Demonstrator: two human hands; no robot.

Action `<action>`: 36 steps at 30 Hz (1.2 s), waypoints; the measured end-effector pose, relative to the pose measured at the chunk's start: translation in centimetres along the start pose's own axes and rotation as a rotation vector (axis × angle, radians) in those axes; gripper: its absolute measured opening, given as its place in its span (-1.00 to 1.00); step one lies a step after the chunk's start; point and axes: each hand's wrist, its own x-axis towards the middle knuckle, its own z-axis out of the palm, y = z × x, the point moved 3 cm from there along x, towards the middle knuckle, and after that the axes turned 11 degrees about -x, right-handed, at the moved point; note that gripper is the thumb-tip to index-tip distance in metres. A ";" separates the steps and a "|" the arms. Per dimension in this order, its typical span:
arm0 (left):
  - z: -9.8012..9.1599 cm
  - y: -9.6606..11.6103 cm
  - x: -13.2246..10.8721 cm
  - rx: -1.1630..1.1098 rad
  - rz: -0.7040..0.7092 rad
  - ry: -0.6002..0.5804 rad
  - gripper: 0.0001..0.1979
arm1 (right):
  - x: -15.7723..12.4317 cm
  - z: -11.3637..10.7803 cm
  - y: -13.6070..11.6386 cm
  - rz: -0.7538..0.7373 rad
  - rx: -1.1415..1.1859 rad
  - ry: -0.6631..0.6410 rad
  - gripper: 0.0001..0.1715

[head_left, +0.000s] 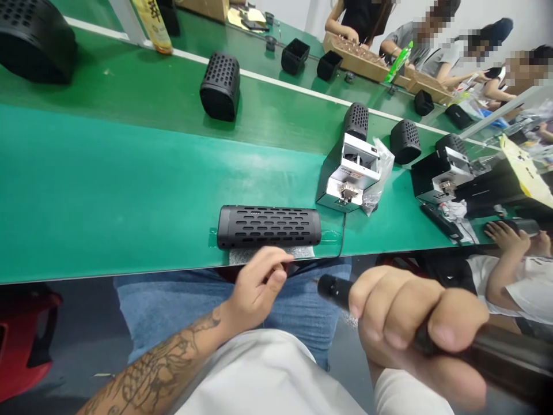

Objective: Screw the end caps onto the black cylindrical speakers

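Note:
A black perforated speaker-like housing (269, 226) lies lengthwise near the table's front edge, on a strip of bubble wrap (302, 252). Just in front of it is my left hand (261, 286), its fingers curled in toward the thumb; whatever they may hold is too small to make out. My right hand (415, 323) is wrapped around a dark electric screwdriver (339, 291), held up close to the camera. The driver's thin bit points left, toward my left hand, and is apart from the housing.
Right of the housing stands a silver and black screw feeder (349, 173) with a cable running to the table edge. Several black perforated casings, one of them here (220, 86), stand on the green conveyor (142, 86). A co-worker's hands (510, 236) are at far right. A red stool (26, 340) stands at left.

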 end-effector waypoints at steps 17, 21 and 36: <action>-14.3 -2.0 4.3 0.589 -0.028 -0.090 0.20 | 9.3 1.9 3.5 -0.145 0.078 -0.014 -0.64; -14.1 -2.1 4.5 0.582 -0.017 -0.087 0.15 | 9.7 2.3 3.9 -0.122 0.064 -0.064 -0.51; -16.1 -5.1 4.3 0.598 0.065 -0.025 0.16 | 10.4 2.7 7.1 0.034 0.023 -0.355 -0.34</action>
